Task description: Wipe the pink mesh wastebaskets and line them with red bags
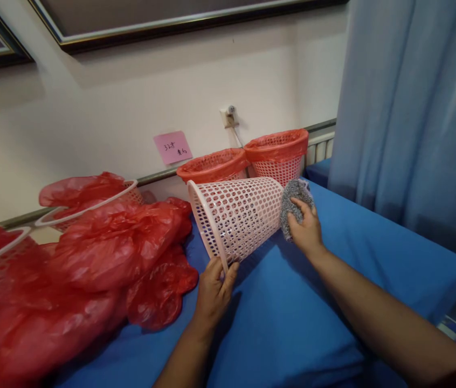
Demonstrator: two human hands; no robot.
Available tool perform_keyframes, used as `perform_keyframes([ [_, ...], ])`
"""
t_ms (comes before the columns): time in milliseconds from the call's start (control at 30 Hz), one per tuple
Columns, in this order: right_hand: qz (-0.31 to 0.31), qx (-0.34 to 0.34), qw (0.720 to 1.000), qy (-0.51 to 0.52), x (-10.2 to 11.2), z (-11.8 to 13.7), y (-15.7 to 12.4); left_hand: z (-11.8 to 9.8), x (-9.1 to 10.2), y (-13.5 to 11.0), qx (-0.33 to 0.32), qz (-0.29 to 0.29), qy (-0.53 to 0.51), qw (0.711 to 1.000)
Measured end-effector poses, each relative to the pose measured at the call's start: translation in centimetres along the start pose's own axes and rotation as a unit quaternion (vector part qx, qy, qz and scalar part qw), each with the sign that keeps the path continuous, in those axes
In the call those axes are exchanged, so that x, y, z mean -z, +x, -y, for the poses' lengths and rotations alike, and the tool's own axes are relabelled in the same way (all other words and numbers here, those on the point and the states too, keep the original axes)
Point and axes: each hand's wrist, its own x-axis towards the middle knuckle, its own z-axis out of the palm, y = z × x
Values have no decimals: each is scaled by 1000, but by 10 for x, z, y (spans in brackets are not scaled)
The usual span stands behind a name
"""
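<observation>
A pale pink perforated plastic basket (238, 218) lies on its side on the blue-covered surface (292, 323), its open mouth toward the left. My left hand (214, 288) grips the basket's rim at the lower front. My right hand (304, 226) presses a grey cloth (295, 196) against the basket's bottom end, fingers closed on the cloth.
A heap of red plastic bags (102, 253) lies to the left, with pink baskets (86, 207) partly buried in it. Two baskets lined with red bags (278, 153) stand against the wall behind. A blue curtain (409, 118) hangs at the right. A pink note (172, 146) sticks to the wall.
</observation>
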Motion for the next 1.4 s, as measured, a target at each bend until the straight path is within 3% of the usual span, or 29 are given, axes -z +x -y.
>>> perform_keyframes([
  [100, 79, 155, 984, 30, 3, 25, -28, 3, 0, 0, 7, -13, -17, 1000],
  [167, 155, 299, 939, 71, 3, 45, -53, 4, 0, 0, 4, -13, -25, 1000],
  [233, 208, 380, 896, 100, 2, 56, -70, 4, 1, 1, -3, -9, -25, 1000],
  [300, 209, 367, 901, 99, 1, 55, -71, 4, 3, 3, -6, -9, -13, 1000],
  [433, 103, 173, 978, 57, -2, 25, -37, 2, 11, 7, -23, -9, 97, 995],
  [500, 60, 97, 992, 49, -1, 11, -20, -1, 17, 8, -23, -6, 177, 984],
  [567, 39, 80, 995, 44, 0, 6, -12, -7, 21, 7, 11, 0, 238, 971],
  [633, 49, 124, 990, 35, 2, 12, -18, -14, 22, 4, 68, 15, 280, 957],
  [733, 98, 278, 955, 36, 5, 37, -47, -20, 20, -1, 137, 48, 298, 944],
  [833, 157, 413, 894, 74, 5, 61, -76, -20, 14, -5, 123, 89, 256, 955],
  [900, 179, 428, 882, 86, 3, 65, -81, -17, 10, -6, 96, 93, 219, 966],
  [967, 152, 365, 917, 61, 2, 54, -70, -14, 7, -7, 86, 65, 186, 977],
  [1067, 60, 157, 986, -3, 3, 17, -33, -13, 7, -7, 71, 22, 158, 985],
  [1133, 32, 29, 999, -30, 3, -7, -9, -12, 7, -5, 33, 15, 172, 984],
  [1200, 25, -27, 999, -40, 4, -19, 4, -12, 8, -4, -19, 5, 202, 979],
  [1267, 31, 10, 999, -31, 5, -15, 0, -12, 7, -4, -63, -6, 224, 973],
  [1333, 56, 123, 991, -12, 6, 3, -18, -11, 6, -4, -79, 6, 228, 971],
  [1400, 100, 269, 958, 15, 7, 27, -42, -10, 4, -6, -70, 34, 222, 972],
])
